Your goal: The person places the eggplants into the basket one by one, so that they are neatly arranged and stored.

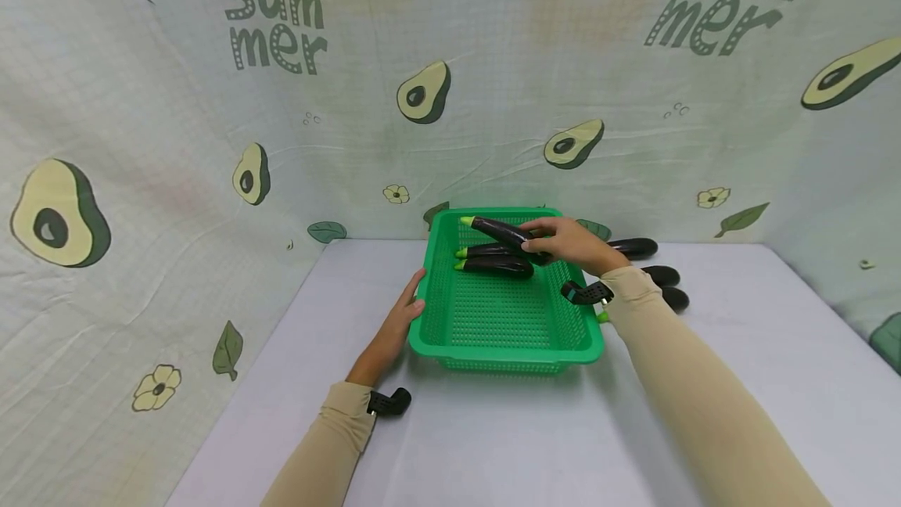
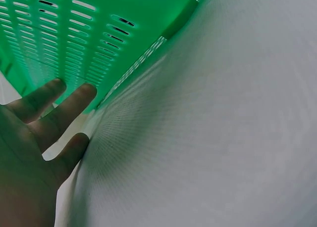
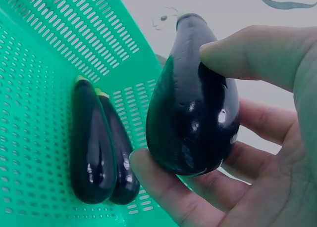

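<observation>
My right hand [image 1: 561, 242] grips an eggplant [image 1: 503, 235] over the far part of a green plastic basket [image 1: 507, 353]. In the right wrist view, thumb and fingers wrap round the dark, glossy eggplant [image 3: 193, 103], its green tip pointing away. Two more eggplants [image 3: 93, 143] lie side by side inside the basket, against its far end. My left hand [image 1: 396, 327] rests at the basket's left side, fingers extended. From the left wrist, its straight fingertips touch the slotted basket wall [image 2: 74, 54] from outside.
Several eggplants [image 1: 662, 275] lie on the white table [image 1: 549, 444] to the right of the basket, partly behind my right arm. A cloth backdrop [image 1: 493, 37] printed with avocados rises behind the table and along its sides.
</observation>
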### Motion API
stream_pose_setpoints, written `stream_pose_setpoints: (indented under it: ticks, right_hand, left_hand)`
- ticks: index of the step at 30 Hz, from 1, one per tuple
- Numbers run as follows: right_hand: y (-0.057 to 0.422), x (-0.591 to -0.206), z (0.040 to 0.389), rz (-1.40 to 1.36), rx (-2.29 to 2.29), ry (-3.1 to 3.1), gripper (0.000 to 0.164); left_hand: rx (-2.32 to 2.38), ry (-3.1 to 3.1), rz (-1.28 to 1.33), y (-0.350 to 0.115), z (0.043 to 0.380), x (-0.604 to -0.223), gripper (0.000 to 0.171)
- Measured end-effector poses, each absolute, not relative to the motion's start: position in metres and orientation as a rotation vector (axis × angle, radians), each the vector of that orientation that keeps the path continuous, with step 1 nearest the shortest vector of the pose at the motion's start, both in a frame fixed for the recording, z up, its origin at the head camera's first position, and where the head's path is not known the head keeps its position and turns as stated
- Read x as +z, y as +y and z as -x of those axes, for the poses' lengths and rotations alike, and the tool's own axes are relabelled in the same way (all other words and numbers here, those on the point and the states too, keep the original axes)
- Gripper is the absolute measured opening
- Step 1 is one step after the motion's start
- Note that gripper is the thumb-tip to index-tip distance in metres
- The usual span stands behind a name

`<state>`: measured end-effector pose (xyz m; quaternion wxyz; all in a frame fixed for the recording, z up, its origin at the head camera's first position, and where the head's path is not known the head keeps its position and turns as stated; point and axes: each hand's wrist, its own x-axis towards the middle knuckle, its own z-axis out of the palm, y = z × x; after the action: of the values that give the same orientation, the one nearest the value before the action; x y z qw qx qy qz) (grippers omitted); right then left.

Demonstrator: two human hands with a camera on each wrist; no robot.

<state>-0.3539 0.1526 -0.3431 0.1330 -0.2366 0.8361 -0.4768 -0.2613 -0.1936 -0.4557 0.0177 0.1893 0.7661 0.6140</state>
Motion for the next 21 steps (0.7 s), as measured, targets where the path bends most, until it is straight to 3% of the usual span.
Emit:
stream_pose_setpoints:
  ticks: [21]
  right_hand:
    - [0.142,-0.353,0.361,0.660,-1.379,2.393,0.057]
  left_hand:
    - [1.928,2.403,-0.599,-0.193,0.263,-0.458,0.065]
